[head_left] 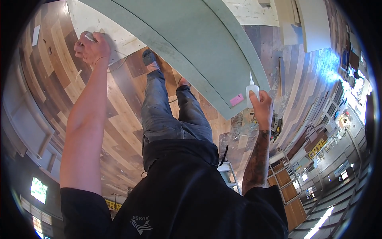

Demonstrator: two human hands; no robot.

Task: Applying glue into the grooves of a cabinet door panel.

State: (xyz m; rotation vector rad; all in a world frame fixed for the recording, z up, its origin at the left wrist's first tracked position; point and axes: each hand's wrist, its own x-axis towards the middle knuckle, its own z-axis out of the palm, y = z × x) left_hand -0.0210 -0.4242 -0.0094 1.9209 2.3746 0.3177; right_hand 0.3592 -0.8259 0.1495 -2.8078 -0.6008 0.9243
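Observation:
My right hand (262, 105) is wrapped round a white squeeze bottle (252, 95) with a long thin nozzle. The bottle stands upright in my grip, its tip at the groove near the right edge of a large grey-green panel (187, 44). A small pink label (236, 99) lies on the panel's near corner, left of the bottle. Off to the left, my left hand (94, 48) is closed on a small white piece, perhaps cloth or paper, mostly hidden by the fingers. That hand is over a pale, stained board (121, 44), apart from the green panel.
My feet stand on the wood-plank floor (119, 91) beside the panel. Pale boards (314, 24) are at the far right. Long strips (304, 127) and a rack with brown boards (292, 199) are on the right. Pale door-like panels (30, 113) line the left side.

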